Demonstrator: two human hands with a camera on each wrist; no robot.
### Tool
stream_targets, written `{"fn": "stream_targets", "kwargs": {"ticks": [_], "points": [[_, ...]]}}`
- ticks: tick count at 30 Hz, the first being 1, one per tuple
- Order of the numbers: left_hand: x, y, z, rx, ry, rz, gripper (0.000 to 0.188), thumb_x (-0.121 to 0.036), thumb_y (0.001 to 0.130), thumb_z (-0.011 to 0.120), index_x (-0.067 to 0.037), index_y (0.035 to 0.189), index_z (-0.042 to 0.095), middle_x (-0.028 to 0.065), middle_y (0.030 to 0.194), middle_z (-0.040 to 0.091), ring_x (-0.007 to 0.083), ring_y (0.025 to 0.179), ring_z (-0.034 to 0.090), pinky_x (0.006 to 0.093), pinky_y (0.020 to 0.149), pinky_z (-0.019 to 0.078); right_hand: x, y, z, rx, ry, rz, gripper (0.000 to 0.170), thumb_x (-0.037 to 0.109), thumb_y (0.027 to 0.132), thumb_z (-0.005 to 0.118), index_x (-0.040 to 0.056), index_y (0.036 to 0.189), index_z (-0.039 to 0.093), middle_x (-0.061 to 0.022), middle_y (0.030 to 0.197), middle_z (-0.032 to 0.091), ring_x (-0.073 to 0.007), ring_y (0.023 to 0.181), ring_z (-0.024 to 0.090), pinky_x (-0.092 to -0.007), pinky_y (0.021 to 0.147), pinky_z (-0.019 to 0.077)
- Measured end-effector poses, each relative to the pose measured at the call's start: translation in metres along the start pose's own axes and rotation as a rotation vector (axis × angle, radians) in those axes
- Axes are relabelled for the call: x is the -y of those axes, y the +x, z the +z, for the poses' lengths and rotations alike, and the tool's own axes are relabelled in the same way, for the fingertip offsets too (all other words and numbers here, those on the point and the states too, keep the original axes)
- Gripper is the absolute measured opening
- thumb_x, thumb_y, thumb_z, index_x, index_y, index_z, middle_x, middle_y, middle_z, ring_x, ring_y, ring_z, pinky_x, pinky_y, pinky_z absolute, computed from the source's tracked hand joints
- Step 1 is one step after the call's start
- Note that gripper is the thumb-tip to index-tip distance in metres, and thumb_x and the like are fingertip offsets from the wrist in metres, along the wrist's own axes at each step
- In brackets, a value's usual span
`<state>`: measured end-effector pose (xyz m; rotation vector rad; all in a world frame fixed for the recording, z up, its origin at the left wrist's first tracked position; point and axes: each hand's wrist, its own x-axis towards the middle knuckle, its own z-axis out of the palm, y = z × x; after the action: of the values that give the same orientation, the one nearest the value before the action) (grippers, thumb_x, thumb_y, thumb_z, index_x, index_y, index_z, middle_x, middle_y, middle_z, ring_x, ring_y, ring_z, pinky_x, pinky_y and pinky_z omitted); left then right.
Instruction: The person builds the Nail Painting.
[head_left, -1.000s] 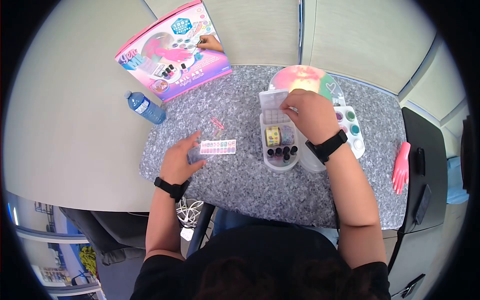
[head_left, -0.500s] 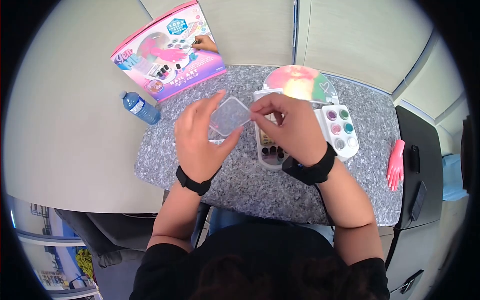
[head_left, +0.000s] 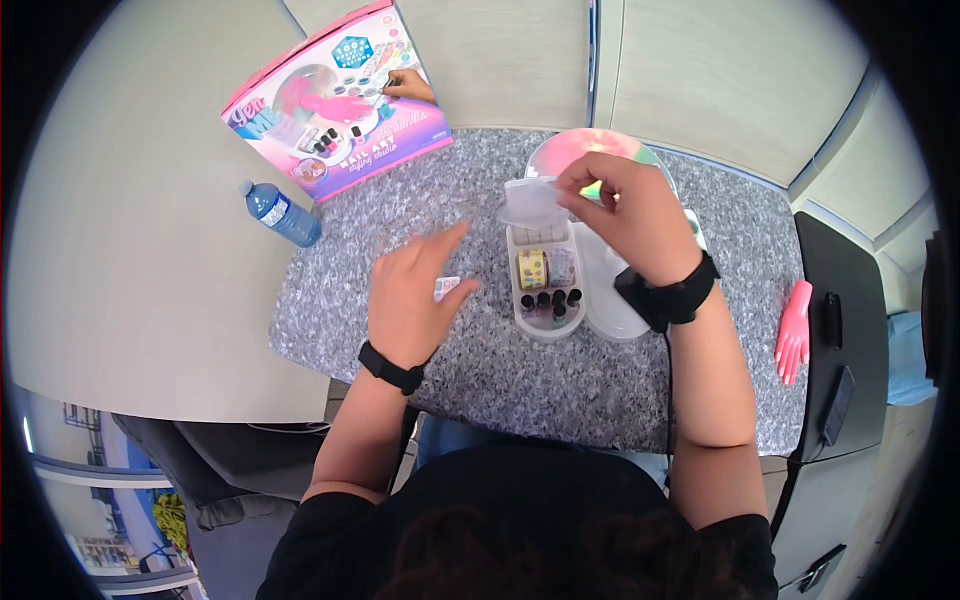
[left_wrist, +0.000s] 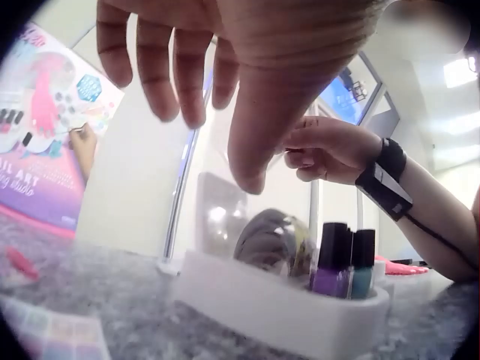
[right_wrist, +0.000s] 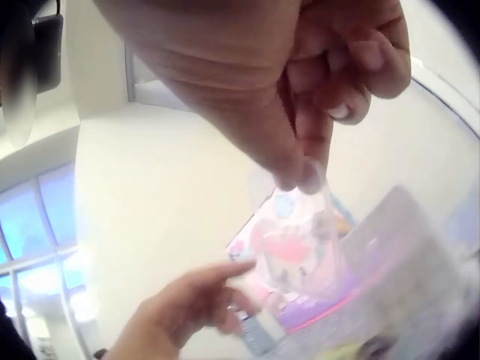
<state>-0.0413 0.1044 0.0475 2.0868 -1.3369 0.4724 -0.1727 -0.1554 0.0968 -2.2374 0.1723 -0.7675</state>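
My right hand [head_left: 635,215] pinches a clear, rounded-square plastic piece [right_wrist: 304,255] by its edge between thumb and fingertips. In the head view this piece overlaps the raised see-through lid of a white organizer [left_wrist: 285,322]. Inside the organizer sit a yellow patterned tape roll [head_left: 531,270], a paler roll [head_left: 563,266] and several small black-capped polish bottles [head_left: 545,300]. Left of the organizer, my left hand [head_left: 412,300] hovers with its fingers spread, holding nothing. It partly covers a nail sticker sheet [head_left: 447,288] on the table.
A nail art box [head_left: 340,105] stands at the back left, with a water bottle [head_left: 282,213] beside it. Behind the organizer is a shiny rounded panel [head_left: 560,150]. A pink model hand [head_left: 793,330] lies at the right edge of the speckled table [head_left: 500,380].
Both hands came together around the clear piece between the hands. Now the right hand has carried it rightward over the organizer, and the left hand has separated from it, fingers spread.
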Motion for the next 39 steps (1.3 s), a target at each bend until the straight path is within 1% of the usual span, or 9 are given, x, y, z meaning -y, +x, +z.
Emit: {"fn": "stream_targets", "kwargs": {"ticks": [3, 5, 8, 15, 22, 30, 34, 37, 39], "points": [[0.035, -0.025, -0.003, 0.161, 0.165, -0.062, 0.066, -0.016, 0.08, 0.092, -0.015, 0.143, 0.071, 0.013, 0.122, 0.078, 0.0361, 0.109, 0.073, 0.0443, 0.092, 0.0556, -0.017, -0.001, -0.012, 0.148, -0.131, 0.036, 0.013, 0.011, 0.092, 0.079, 0.0073, 0.104, 0.078, -0.0075, 0.096, 0.08, -0.0257, 0.088, 0.076, -0.0385, 0.078, 0.0575], [0.054, -0.037, -0.009, 0.35, 0.153, -0.263, 0.064, -0.015, 0.083, 0.09, -0.012, 0.144, 0.069, 0.0182, 0.129, 0.076, 0.0418, 0.116, 0.072, 0.0474, 0.097, 0.0575, -0.03, -0.002, -0.005, 0.162, -0.146, 0.019, 0.013, 0.013, 0.092, 0.079, 0.0081, 0.104, 0.078, -0.0074, 0.096, 0.08, -0.0272, 0.091, 0.077, -0.0395, 0.08, 0.0583], [0.089, -0.059, -0.007, 0.332, 0.094, -0.227, 0.062, -0.02, 0.085, 0.089, -0.012, 0.143, 0.069, 0.019, 0.119, 0.078, 0.0426, 0.107, 0.073, 0.0514, 0.092, 0.0576, -0.04, -0.003, 0.01, 0.181, -0.194, -0.006, 0.011, 0.017, 0.091, 0.079, 0.0109, 0.101, 0.079, -0.0064, 0.096, 0.081, -0.0296, 0.095, 0.077, -0.0421, 0.083, 0.06], [0.078, -0.057, -0.02, 0.375, 0.093, -0.363, 0.056, -0.008, 0.084, 0.087, -0.013, 0.137, 0.071, 0.0156, 0.122, 0.075, 0.0372, 0.102, 0.075, 0.0474, 0.09, 0.0595, -0.042, -0.006, 0.029, 0.144, -0.329, -0.012, 0.011, 0.018, 0.088, 0.081, 0.0114, 0.096, 0.079, -0.0058, 0.098, 0.08, -0.0294, 0.096, 0.076, -0.0427, 0.082, 0.0601], [0.082, -0.067, -0.027, 0.47, -0.05, -0.357, 0.053, -0.007, 0.085, 0.086, -0.013, 0.136, 0.071, 0.0133, 0.115, 0.069, 0.0349, 0.107, 0.069, 0.0443, 0.092, 0.0549, -0.019, -0.009, 0.027, 0.043, -0.285, -0.133, 0.027, 0.018, 0.09, 0.081, 0.0126, 0.116, 0.075, -0.0084, 0.108, 0.071, -0.0324, 0.097, 0.073, -0.0448, 0.084, 0.0589], [0.072, -0.068, -0.033, 0.568, -0.209, -0.35, 0.034, -0.004, 0.084, 0.088, -0.005, 0.112, 0.068, 0.0074, 0.1, 0.059, 0.021, 0.088, 0.061, 0.0344, 0.077, 0.0503, 0.01, -0.019, 0.035, 0.111, -0.184, -0.241, 0.027, 0.019, 0.092, 0.079, 0.0098, 0.117, 0.073, -0.0121, 0.109, 0.07, -0.0366, 0.1, 0.072, -0.0457, 0.085, 0.0583], [0.059, -0.064, -0.03, 0.454, -0.246, -0.312, 0.027, -0.007, 0.088, 0.087, -0.006, 0.107, 0.068, 0.0123, 0.105, 0.066, 0.0258, 0.086, 0.066, 0.0367, 0.075, 0.0521, 0.03, -0.027, 0.051, 0.167, -0.106, -0.348, 0.028, 0.019, 0.091, 0.082, 0.0097, 0.115, 0.073, -0.011, 0.109, 0.07, -0.0347, 0.101, 0.071, -0.0448, 0.087, 0.0578], [0.026, -0.05, -0.033, 0.308, -0.403, -0.4, 0.021, -0.01, 0.089, 0.089, -0.006, 0.1, 0.071, 0.0093, 0.088, 0.066, 0.0205, 0.067, 0.06, 0.0326, 0.062, 0.0479, 0.041, -0.034, 0.071, 0.136, -0.062, -0.436, 0.028, 0.02, 0.089, 0.083, 0.0101, 0.113, 0.074, -0.009, 0.107, 0.069, -0.0329, 0.101, 0.069, -0.0439, 0.088, 0.057], [0.003, -0.043, -0.038, 0.138, -0.18, -0.324, 0.021, -0.013, 0.088, 0.091, -0.005, 0.094, 0.073, 0.0063, 0.079, 0.069, 0.0161, 0.056, 0.054, 0.0312, 0.055, 0.0443, 0.044, -0.039, 0.082, 0.107, -0.059, -0.474, 0.026, 0.02, 0.085, 0.085, 0.0111, 0.108, 0.074, -0.0053, 0.102, 0.066, -0.0317, 0.1, 0.066, -0.0449, 0.087, 0.0557]]}}
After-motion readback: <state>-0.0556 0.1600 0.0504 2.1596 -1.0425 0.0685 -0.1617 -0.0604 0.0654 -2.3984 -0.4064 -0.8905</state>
